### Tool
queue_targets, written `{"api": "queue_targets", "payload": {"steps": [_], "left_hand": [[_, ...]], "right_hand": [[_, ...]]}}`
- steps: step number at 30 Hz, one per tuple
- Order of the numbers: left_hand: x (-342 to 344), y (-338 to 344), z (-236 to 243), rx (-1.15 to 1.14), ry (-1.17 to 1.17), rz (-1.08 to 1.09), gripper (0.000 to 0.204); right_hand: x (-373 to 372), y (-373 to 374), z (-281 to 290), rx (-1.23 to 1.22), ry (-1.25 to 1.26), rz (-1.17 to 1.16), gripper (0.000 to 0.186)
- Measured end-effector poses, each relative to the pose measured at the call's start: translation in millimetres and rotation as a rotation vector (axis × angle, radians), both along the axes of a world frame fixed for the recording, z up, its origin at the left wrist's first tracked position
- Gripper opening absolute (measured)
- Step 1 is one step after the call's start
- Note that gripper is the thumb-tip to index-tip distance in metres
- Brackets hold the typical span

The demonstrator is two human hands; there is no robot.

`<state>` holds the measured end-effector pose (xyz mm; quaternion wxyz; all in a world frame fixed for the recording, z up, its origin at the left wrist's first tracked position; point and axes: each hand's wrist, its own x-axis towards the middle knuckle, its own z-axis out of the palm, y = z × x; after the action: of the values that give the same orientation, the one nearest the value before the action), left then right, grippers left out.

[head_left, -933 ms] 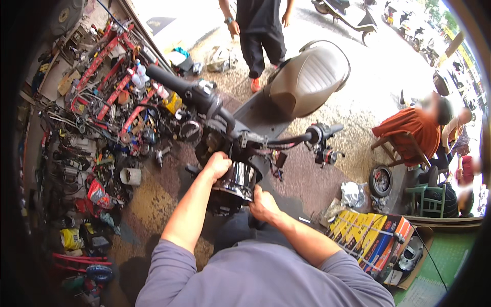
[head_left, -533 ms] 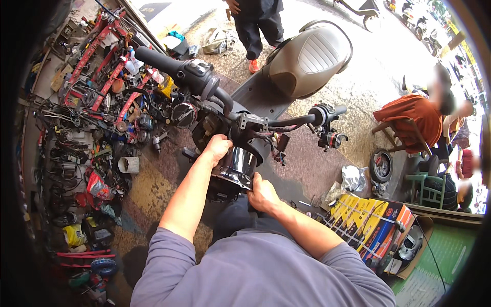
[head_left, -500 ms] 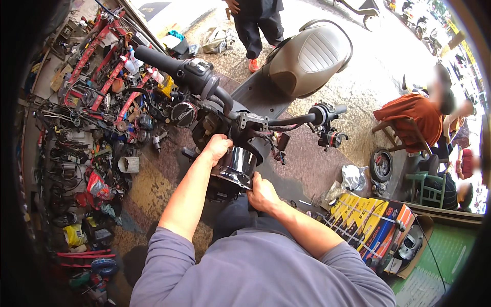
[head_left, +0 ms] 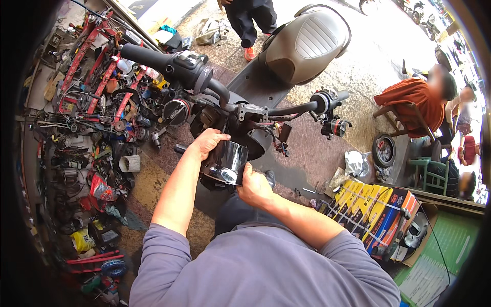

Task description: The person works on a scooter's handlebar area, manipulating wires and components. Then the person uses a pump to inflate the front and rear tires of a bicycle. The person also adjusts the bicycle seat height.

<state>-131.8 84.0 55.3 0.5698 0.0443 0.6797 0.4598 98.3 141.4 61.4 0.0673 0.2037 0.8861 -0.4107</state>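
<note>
A glossy black curved panel [head_left: 228,155] is held at the front of a scooter, below its handlebar [head_left: 292,109]. My left hand [head_left: 208,142] is closed on the panel's upper left edge, with fingertips near the dark opening [head_left: 208,120] under the handlebar. My right hand [head_left: 253,187] grips the panel's right side near its lower end, thumb upward. Loose wiring with small dark parts [head_left: 283,138] hangs at the right of the handlebar stem. The scooter's grey seat [head_left: 315,38] sits behind, beyond the dark footboard [head_left: 255,82].
Piled tools and parts [head_left: 92,138] crowd the left. A standing person's legs [head_left: 246,25] are behind the scooter. At right are a seated person in orange [head_left: 414,102], a loose tyre [head_left: 383,156], strapped yellow boxes [head_left: 368,215] and a green board [head_left: 434,256].
Both hands and the black panel have shifted left and up in the picture, the panel now tilted differently. The view has moved slightly, and the standing person shows less at the top.
</note>
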Motion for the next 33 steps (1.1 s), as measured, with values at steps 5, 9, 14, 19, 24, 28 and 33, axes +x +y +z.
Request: {"api": "queue_targets", "payload": {"steps": [5, 9, 14, 19, 24, 28, 33], "left_hand": [[-4, -1, -5, 0.077, -0.153, 0.025, 0.025], [1, 7, -6, -0.033, 0.086, -0.022, 0.027], [6, 13, 14, -0.373, 0.914, -0.485, 0.03], [17, 12, 30, -0.276, 1.08, -0.377, 0.028], [29, 13, 28, 0.126, 0.946, -0.069, 0.025], [38, 4, 25, 0.172, 0.838, 0.008, 0.032], [31, -12, 23, 0.254, 0.387, 0.383, 0.029]], "right_hand": [[-1, 1, -11, 0.048, 0.055, 0.005, 0.072], [-3, -1, -13, 0.021, 0.004, -0.011, 0.073], [-9, 0, -13, 0.035, 0.011, -0.001, 0.067], [-10, 8, -13, 0.017, -0.017, -0.023, 0.061], [-8, 11, -9, 0.032, -0.095, -0.023, 0.066], [-7, 15, -6, 0.042, -0.165, -0.016, 0.073], [-10, 18, -6, 0.052, -0.191, 0.001, 0.077]]}}
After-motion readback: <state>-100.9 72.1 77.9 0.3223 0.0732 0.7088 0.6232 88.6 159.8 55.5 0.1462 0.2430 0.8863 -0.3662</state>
